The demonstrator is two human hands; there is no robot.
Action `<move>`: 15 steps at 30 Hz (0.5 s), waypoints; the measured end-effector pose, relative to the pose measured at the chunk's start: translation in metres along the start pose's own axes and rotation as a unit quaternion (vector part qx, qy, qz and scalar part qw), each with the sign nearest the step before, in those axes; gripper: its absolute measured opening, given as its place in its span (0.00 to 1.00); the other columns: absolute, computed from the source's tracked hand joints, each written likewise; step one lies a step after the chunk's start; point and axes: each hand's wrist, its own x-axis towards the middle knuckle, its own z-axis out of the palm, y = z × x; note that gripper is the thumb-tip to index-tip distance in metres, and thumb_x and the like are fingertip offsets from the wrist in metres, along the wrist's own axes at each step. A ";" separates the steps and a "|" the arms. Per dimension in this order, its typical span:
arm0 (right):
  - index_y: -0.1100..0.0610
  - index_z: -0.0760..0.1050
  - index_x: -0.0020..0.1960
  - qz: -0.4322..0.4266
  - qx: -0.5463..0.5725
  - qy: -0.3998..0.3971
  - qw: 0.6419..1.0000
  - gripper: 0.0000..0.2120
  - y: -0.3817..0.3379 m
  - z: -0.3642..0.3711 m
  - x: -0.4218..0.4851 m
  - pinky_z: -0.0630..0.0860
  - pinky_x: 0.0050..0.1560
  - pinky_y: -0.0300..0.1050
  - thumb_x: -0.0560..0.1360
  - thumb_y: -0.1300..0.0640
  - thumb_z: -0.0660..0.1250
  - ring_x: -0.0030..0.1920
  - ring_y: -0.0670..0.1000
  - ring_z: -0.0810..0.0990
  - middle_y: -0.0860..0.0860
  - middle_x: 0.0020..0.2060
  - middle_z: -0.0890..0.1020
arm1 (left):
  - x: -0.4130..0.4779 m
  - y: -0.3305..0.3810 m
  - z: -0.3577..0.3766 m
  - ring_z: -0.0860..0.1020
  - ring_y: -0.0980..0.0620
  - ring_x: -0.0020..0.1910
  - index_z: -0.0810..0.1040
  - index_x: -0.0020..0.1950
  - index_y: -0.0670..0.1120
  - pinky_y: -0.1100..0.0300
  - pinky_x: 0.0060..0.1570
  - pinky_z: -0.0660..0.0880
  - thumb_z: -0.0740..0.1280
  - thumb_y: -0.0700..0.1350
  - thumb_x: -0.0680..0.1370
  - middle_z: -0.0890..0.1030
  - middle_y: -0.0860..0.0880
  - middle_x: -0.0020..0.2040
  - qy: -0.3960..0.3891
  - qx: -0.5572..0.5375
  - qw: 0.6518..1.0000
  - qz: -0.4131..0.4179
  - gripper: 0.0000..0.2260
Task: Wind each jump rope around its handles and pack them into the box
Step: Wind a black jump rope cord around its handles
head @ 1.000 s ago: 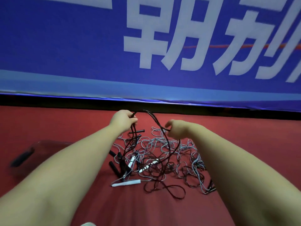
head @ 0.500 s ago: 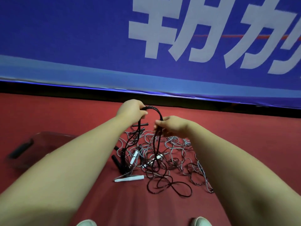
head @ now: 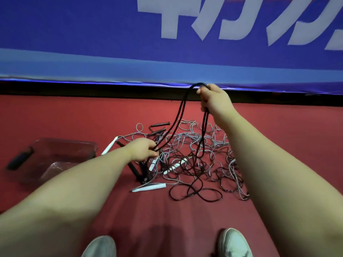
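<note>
Right hand (head: 215,98) raised, fingers curled round the top loop of a black rope (head: 181,115). Left hand (head: 143,149) lower, pinching the same rope's strands above the tangled rope pile (head: 194,160) on the red floor (head: 74,117). Clear box (head: 55,160) sits left of the pile.

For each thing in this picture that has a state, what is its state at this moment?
black rope: lifted, doubled, stretched between both hands
left hand: grips the rope low, by the pile
right hand: holds the rope's bend, raised
pile of ropes: tangled, unwound, on the floor
box: open, no rope inside
white handle: lying loose on the floor
</note>
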 end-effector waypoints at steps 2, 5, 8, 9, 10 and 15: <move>0.56 0.73 0.52 0.039 -0.197 0.042 0.979 0.07 0.017 -0.014 -0.001 0.68 0.42 0.43 0.79 0.58 0.56 0.39 0.52 0.74 0.54 0.41 0.78 | 0.001 0.004 -0.010 0.73 0.63 0.29 0.79 0.42 0.46 0.69 0.29 0.64 0.66 0.43 0.78 0.79 0.56 0.34 0.033 -0.046 0.998 0.001 0.06; 0.52 0.56 0.74 0.145 -0.409 0.027 0.901 0.31 0.040 -0.027 -0.014 0.65 0.65 0.52 0.75 0.56 0.65 0.65 0.59 0.68 0.58 0.67 0.65 | -0.001 0.017 -0.031 0.74 0.61 0.32 0.80 0.43 0.47 0.66 0.33 0.66 0.67 0.44 0.78 0.79 0.57 0.33 0.098 -0.093 0.991 0.011 0.05; 0.47 0.44 0.76 0.064 -0.441 -0.013 0.895 0.45 0.038 -0.019 -0.027 0.57 0.69 0.54 0.71 0.53 0.71 0.72 0.56 0.60 0.55 0.72 0.59 | -0.008 0.035 -0.049 0.75 0.58 0.33 0.79 0.43 0.49 0.63 0.36 0.67 0.67 0.45 0.78 0.79 0.57 0.32 0.136 -0.088 0.986 0.025 0.05; 0.47 0.45 0.77 0.027 -0.431 -0.028 0.901 0.46 0.035 -0.015 -0.027 0.57 0.69 0.54 0.70 0.53 0.71 0.73 0.55 0.59 0.54 0.73 0.59 | -0.011 0.040 -0.054 0.74 0.58 0.32 0.79 0.42 0.49 0.62 0.36 0.66 0.66 0.45 0.78 0.78 0.57 0.32 0.141 -0.071 0.987 0.028 0.05; 0.47 0.46 0.77 -0.005 -0.426 -0.052 0.903 0.46 0.029 -0.010 -0.027 0.56 0.70 0.54 0.69 0.54 0.72 0.73 0.54 0.58 0.54 0.73 0.59 | -0.014 0.047 -0.057 0.74 0.58 0.32 0.79 0.42 0.50 0.62 0.36 0.66 0.66 0.46 0.78 0.77 0.57 0.31 0.143 -0.046 0.988 0.031 0.05; 0.50 0.69 0.66 -0.062 -0.465 -0.228 0.853 0.18 0.020 0.021 -0.030 0.64 0.66 0.49 0.77 0.51 0.64 0.66 0.53 0.69 0.50 0.61 0.76 | -0.025 0.065 -0.063 0.79 0.51 0.43 0.81 0.48 0.51 0.58 0.43 0.72 0.66 0.49 0.78 0.83 0.52 0.42 0.164 0.056 0.985 0.021 0.05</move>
